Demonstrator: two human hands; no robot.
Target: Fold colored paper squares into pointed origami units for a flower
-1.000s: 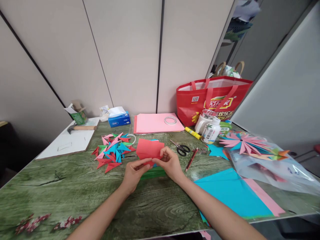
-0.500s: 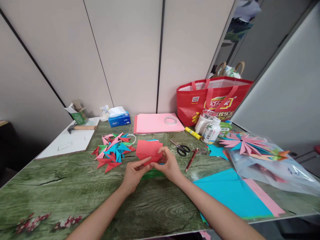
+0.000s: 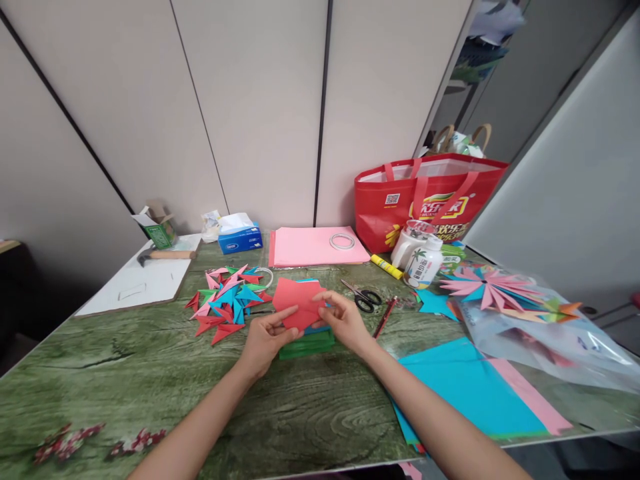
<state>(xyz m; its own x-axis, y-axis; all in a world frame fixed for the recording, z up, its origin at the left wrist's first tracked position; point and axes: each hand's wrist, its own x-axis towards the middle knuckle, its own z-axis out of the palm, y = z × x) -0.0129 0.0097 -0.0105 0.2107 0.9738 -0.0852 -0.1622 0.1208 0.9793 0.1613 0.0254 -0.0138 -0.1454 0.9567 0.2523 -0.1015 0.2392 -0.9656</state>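
A red sheet of paper (image 3: 299,301) is held up between both hands near the middle of the table. My left hand (image 3: 264,341) pinches its lower left part, thumb in front. At its right edge, my right hand (image 3: 346,321) grips it between thumb and fingers. Beneath the red sheet lie green papers (image 3: 307,345) and some blue paper. Just left is a pile of folded paper pieces (image 3: 227,301) in red, blue, pink and green. Scissors (image 3: 366,298) with black handles and a dark red pen (image 3: 385,317) lie to the right of my right hand.
Pink sheets (image 3: 305,247) carry a roll of tape (image 3: 342,241) at the back. A blue tissue box (image 3: 240,240), hammer (image 3: 167,254), glue stick (image 3: 386,266), white bottle (image 3: 424,263) and red bag (image 3: 380,213) stand or lie around. Blue sheets (image 3: 470,387) are at right.
The red paper has turned a little and its lower edge has lifted, showing more of the green papers. My right hand has moved slightly right, to the sheet's edge.
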